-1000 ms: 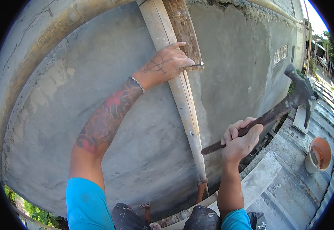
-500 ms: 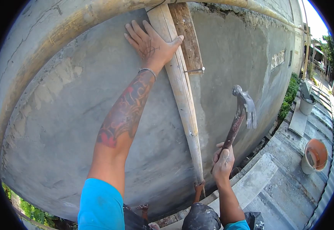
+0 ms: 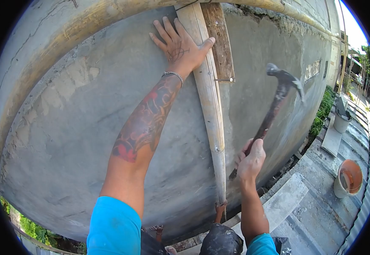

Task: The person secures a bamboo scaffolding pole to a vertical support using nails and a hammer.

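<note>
while the left hand [image 3: 183, 50] is spread wide, its palm against the upper part of the pole [image 3: 209, 102] and its fingers over the grey wall [image 3: 121, 85], the right hand [image 3: 249, 162] is wrapped around the lower handle of a hammer [image 3: 271, 111]. the hammer tilts to the right, head up and claw on the right, well apart from the pole. the pole runs down the wall, with a wooden board [image 3: 220, 44] beside its upper right side. across the board's lower end is a nail [image 3: 225, 80], its head on the right. far below, another person's hand [image 3: 221, 208] grips the pole near its bottom. at the right, an orange-lined bucket [image 3: 341, 185] stands on the roof [image 3: 310, 210].
</note>
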`<control>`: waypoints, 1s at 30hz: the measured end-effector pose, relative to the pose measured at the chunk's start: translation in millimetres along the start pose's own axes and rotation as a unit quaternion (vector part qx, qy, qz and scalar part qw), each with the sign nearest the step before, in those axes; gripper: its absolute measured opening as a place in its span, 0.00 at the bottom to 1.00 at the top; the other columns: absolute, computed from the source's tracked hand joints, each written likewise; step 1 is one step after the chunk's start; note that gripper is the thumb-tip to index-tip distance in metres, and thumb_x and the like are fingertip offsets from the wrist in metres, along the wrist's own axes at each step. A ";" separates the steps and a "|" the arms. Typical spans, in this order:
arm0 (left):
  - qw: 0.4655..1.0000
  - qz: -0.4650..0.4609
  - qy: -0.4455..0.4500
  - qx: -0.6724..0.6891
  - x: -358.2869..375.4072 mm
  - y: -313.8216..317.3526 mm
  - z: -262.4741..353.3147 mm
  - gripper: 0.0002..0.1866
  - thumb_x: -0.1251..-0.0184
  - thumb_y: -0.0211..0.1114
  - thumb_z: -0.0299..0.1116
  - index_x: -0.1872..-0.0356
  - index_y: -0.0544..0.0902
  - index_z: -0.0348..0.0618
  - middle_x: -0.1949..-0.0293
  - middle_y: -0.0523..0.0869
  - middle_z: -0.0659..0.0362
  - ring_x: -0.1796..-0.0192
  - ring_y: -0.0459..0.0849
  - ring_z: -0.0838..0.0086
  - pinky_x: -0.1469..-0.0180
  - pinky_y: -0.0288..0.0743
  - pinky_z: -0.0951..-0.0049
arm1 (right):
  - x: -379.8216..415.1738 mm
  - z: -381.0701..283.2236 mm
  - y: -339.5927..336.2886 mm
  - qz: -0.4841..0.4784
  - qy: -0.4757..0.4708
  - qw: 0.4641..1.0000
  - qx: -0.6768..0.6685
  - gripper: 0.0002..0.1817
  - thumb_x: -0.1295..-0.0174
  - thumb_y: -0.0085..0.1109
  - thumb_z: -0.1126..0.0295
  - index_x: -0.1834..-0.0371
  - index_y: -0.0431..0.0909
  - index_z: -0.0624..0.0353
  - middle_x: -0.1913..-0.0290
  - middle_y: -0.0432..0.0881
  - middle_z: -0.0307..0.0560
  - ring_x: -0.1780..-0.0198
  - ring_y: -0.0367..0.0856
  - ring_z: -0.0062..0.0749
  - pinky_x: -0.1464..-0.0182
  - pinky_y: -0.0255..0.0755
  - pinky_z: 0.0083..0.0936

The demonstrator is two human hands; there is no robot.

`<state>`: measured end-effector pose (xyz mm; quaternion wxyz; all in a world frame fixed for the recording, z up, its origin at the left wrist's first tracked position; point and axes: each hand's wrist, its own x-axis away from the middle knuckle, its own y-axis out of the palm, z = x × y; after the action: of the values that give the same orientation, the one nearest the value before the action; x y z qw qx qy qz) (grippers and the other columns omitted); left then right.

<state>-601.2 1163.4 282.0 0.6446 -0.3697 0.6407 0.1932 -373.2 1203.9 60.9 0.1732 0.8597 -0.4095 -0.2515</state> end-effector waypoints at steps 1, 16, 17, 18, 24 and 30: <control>1.000 -0.005 -0.001 0.006 3.1 0.2 0.2 0.62 0.47 0.61 0.71 0.29 0.51 0.23 0.27 0.43 0.30 0.24 0.24 0.38 0.31 0.16 0.33 | -2.1 -21.3 -3.6 0.036 -0.052 0.992 -0.109 0.29 0.27 0.36 0.38 0.69 0.63 0.55 0.85 0.60 0.33 0.87 0.59 0.19 0.86 0.53 0.18; 0.999 0.012 -0.001 0.034 -0.6 1.8 0.6 0.59 0.44 0.61 0.68 0.29 0.50 0.23 0.27 0.44 0.30 0.24 0.23 0.38 0.31 0.13 0.33 | -15.5 -28.6 11.6 0.153 -0.291 0.903 -0.278 0.33 0.33 0.30 0.28 0.71 0.60 0.50 0.85 0.55 0.32 0.87 0.55 0.17 0.87 0.55 0.15; 0.999 0.013 0.000 0.029 -1.6 2.1 0.0 0.59 0.44 0.61 0.68 0.29 0.50 0.23 0.27 0.44 0.30 0.24 0.23 0.38 0.31 0.13 0.33 | -12.0 -16.2 13.6 0.154 -0.338 0.881 -0.294 0.33 0.33 0.29 0.28 0.71 0.60 0.49 0.85 0.55 0.32 0.87 0.54 0.17 0.87 0.56 0.15; 1.000 0.012 -0.001 0.027 0.8 2.6 1.6 0.59 0.44 0.61 0.68 0.29 0.50 0.23 0.27 0.44 0.30 0.24 0.23 0.38 0.31 0.13 0.33 | -5.1 44.1 33.8 0.129 -0.211 0.961 -0.125 0.31 0.30 0.32 0.33 0.71 0.60 0.50 0.85 0.54 0.32 0.87 0.53 0.18 0.86 0.54 0.18; 0.999 -0.014 -0.027 0.041 -0.4 -4.5 5.0 0.59 0.43 0.59 0.69 0.28 0.50 0.24 0.26 0.44 0.31 0.24 0.22 0.39 0.30 0.13 0.34 | -45.3 -39.3 -31.7 0.284 -0.134 0.928 -0.200 0.30 0.31 0.36 0.33 0.71 0.60 0.50 0.84 0.55 0.31 0.85 0.54 0.16 0.85 0.52 0.17; 0.981 0.106 -0.036 -0.157 -1.6 5.1 10.6 0.48 0.50 0.71 0.54 0.31 0.63 0.36 0.33 0.60 0.39 0.29 0.50 0.47 0.30 0.37 0.42 | -11.3 7.5 13.5 0.152 -0.266 0.924 -0.229 0.33 0.33 0.31 0.29 0.70 0.62 0.51 0.86 0.56 0.32 0.88 0.53 0.17 0.88 0.53 0.17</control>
<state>-597.8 1174.7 281.4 0.5771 -0.3893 0.6141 0.3718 -392.0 1204.0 64.9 0.2862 0.6255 -0.4977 -0.5284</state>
